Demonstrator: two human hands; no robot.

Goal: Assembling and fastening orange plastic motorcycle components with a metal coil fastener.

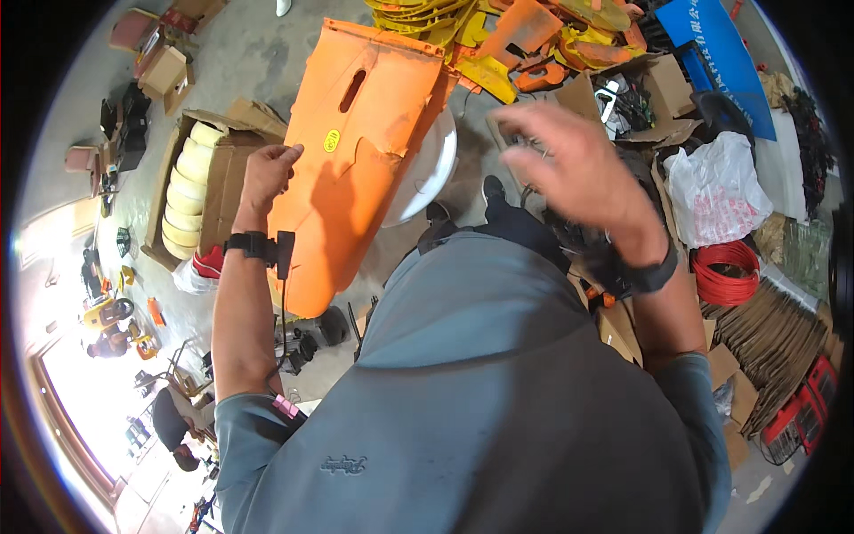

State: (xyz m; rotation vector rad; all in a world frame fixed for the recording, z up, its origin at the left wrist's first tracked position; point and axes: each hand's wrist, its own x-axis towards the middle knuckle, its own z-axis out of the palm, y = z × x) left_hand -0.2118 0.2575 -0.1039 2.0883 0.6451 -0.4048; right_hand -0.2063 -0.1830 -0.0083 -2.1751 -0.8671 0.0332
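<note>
A long orange plastic panel (387, 84) slants in front of me. It has an oblong slot near its far end and a small yellow oval sticker (332, 141) below that. My left hand (269, 175) is at the panel's left edge, thumb and fingertips pressed together; whether anything small is between them I cannot make out. My right hand (578, 165) is held in the air to the right of the panel, over dark clutter. Motion smears its curled fingers, and no held thing shows. A white round-edged piece (436, 169) shows partly from under the panel's right side.
Yellow and orange plastic parts (525, 40) are heaped beyond the panel. At left stands a carton of cream-coloured rolls (191, 178). On the right are an open carton (663, 84), a white plastic bag (719, 189) and a red cable coil (725, 272). People (173, 423) are at lower left.
</note>
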